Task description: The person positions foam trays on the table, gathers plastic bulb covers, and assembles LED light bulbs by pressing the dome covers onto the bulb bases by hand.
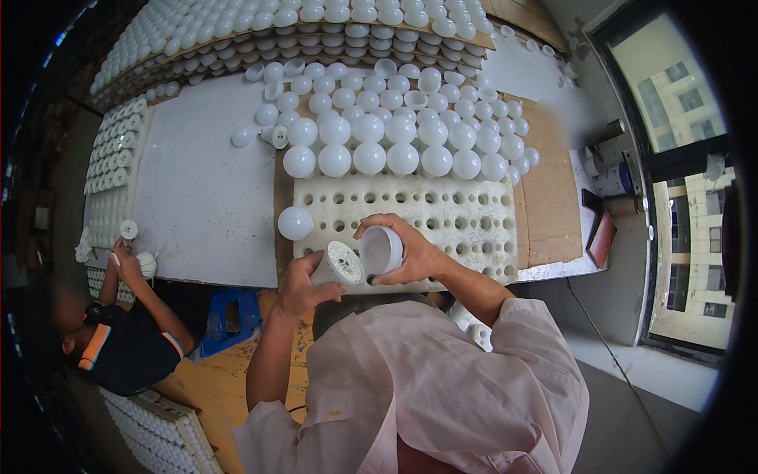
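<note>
My left hand [303, 286] is closed around a white LED bulb base [343, 264], its round circuit plate turned up and toward the right. In my right hand [418, 254] sits a white dome bulb cover [382, 251], hollow side facing the base. The two parts are close together, and I cannot tell whether their rims touch. Below and beyond them lies a white foam tray [410, 207] with rows of round holes. One finished-looking round bulb [295, 223] stands at the tray's left edge, and two rows of white bulbs [369, 158] fill its far side.
Loose dome covers [367, 100] lie behind the tray on cardboard [546, 213]. Stacked layers of bulbs [237, 31] rise at the back. A bulb base [276, 136] lies left of the rows. A co-worker [130, 340] sits at left near a blue stool [229, 320]. A window [671, 87] is at right.
</note>
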